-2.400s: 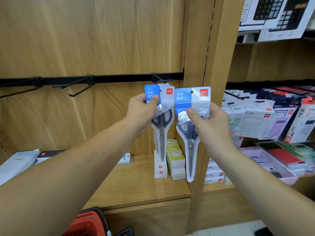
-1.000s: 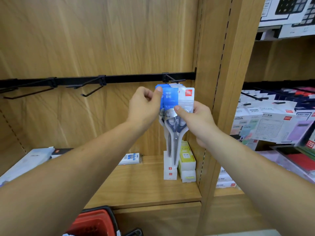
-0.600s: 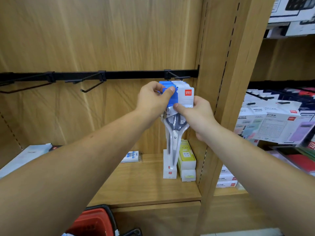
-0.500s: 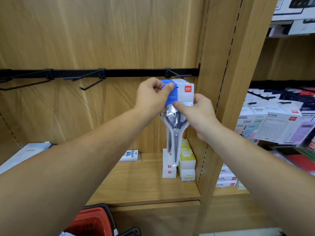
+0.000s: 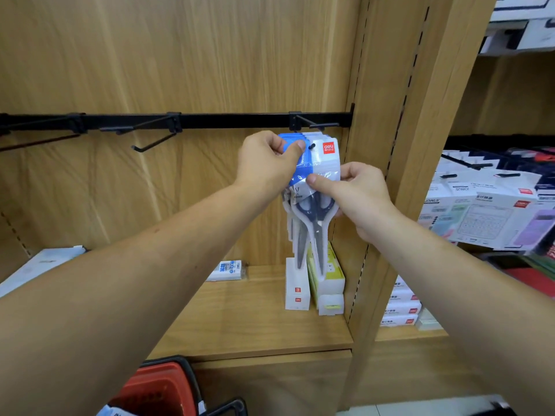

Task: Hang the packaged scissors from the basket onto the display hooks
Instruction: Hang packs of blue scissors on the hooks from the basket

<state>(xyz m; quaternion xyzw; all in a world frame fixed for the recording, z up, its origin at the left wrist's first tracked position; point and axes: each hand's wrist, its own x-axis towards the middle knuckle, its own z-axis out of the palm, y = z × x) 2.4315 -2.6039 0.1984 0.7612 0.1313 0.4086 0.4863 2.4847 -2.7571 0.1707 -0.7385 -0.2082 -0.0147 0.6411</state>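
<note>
Through the head camera I see both arms stretched toward the wooden back panel. My left hand [image 5: 267, 163] has its grip clamped on the blue top-left corner of the pack of scissors [image 5: 316, 223], thumb in front and fingers curled behind. My right hand [image 5: 362, 192] grips the same pack lower down at its right edge, with the thumb pressed on the clear front just above the dark handles and the fingers wrapped behind. The pack hangs upright with the blades pointing down. The black tip of the hook [image 5: 312, 146] pokes out through the hole in its header, beside the red logo. More header edges show just behind the front pack, but I cannot tell how many. The hook comes off a black rail [image 5: 234, 120] that crosses the panel, with another hook [image 5: 153, 144] further left. Below, white and yellow boxes [image 5: 327, 280] stand on the shelf [image 5: 255, 325]. The red basket [image 5: 156, 391] sits at the bottom edge, under my left arm.
</note>
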